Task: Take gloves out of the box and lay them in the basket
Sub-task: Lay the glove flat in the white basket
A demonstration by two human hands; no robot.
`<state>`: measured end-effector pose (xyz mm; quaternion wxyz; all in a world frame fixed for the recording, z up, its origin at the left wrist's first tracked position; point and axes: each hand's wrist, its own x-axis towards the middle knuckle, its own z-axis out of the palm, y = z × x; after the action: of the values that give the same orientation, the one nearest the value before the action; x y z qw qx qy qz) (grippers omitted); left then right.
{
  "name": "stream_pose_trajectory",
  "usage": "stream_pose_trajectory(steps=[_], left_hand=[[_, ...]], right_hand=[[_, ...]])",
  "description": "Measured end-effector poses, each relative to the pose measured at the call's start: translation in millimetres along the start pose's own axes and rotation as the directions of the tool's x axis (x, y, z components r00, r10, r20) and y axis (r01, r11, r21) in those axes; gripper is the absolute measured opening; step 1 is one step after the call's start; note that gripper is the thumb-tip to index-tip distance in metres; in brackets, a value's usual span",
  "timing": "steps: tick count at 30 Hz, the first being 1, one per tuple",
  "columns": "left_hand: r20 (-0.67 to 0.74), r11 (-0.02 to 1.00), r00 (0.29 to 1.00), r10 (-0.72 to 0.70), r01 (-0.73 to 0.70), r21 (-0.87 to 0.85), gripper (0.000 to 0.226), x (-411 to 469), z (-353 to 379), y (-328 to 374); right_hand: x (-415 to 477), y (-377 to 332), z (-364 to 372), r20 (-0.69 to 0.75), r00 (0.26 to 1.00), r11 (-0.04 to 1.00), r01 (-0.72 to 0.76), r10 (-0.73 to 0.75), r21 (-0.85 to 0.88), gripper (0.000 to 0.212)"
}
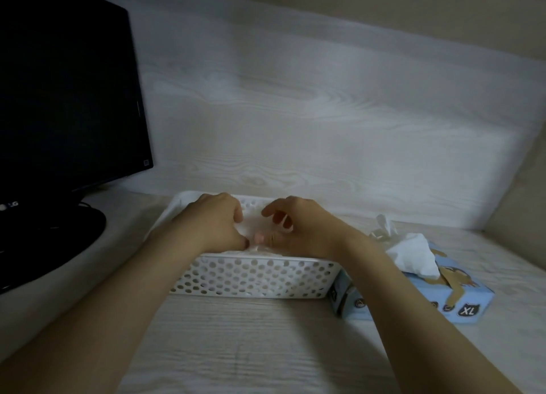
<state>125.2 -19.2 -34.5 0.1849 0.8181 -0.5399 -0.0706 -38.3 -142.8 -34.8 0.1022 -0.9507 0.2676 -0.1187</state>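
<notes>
While your left hand (215, 225) and right hand (298, 228) pinch it, thin see-through glove (260, 247), crinkly, over white basket (254, 271), mid frame.

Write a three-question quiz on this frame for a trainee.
1. True or false: the box lies to the left of the basket.
2. Where are the left hand and the right hand? A: both over the basket. B: both on the box. C: one on each.
3. Fill in: the size printed on the box is ___.
Key: 1 false, it lies to the right; 2 A; 3 XL.
</notes>
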Motion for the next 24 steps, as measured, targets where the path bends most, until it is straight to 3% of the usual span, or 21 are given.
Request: stream_pose_trajectory(steps=[3, 9, 11, 13, 15, 18, 21, 24], left_hand=[[0.089, 0.995, 0.995, -0.046, 0.038, 0.093, 0.06, 2.6, -0.8, -1.2], [0.16, 0.99, 0.986, -0.043, 0.021, 0.136, 0.062, 6.1, 1.1, -2.2], [0.066, 0.99, 0.997, -0.045, 0.036, 0.138, 0.055, 6.4, 3.1, -4.5], [-0.154, 0.972, 0.988, -0.022, 0.057, 0.227, 0.042, 2.7, 4.1, 1.2], [-0.395, 0.951, 0.917, 0.065, 0.064, 0.304, 0.023, -3.9, 3.2, 14.2], [-0.611, 0.976, 0.77, 0.187, -0.075, 0.204, 0.016, -17.9, 3.5, 38.5], [-0.719, 0.947, 0.626, 0.301, -0.283, 0.149, 0.014, -30.4, 14.1, 55.5], [-0.718, 0.834, 0.471, 0.512, -0.471, 0.287, 0.01, -40.5, 36.7, 71.6]], right_hand=[[5.8, -3.2, 5.0, 0.134, 0.987, 0.99, -0.075, 0.091, -0.123, 0.086], [10.1, -7.2, 2.4, 0.25, 0.96, 0.975, -0.075, 0.128, -0.21, 0.072], [7.5, -6.3, 2.6, 0.183, 0.977, 0.976, -0.071, 0.109, -0.204, 0.076], [0.6, -6.5, -0.5, 0.017, 0.997, 0.976, -0.075, 0.081, -0.203, 0.088], [-7.0, -8.4, -8.6, -0.148, 0.988, 0.987, -0.072, 0.051, -0.141, 0.081], [-15.1, -8.4, -20.6, -0.345, 0.937, 0.998, -0.054, 0.056, 0.016, 0.059], [-23.8, 0.3, -22.2, -0.451, 0.886, 0.994, -0.085, 0.107, 0.07, 0.049], [-38.2, 10.9, -21.9, -0.484, 0.861, 0.987, -0.153, 0.158, 0.05, 0.042]])
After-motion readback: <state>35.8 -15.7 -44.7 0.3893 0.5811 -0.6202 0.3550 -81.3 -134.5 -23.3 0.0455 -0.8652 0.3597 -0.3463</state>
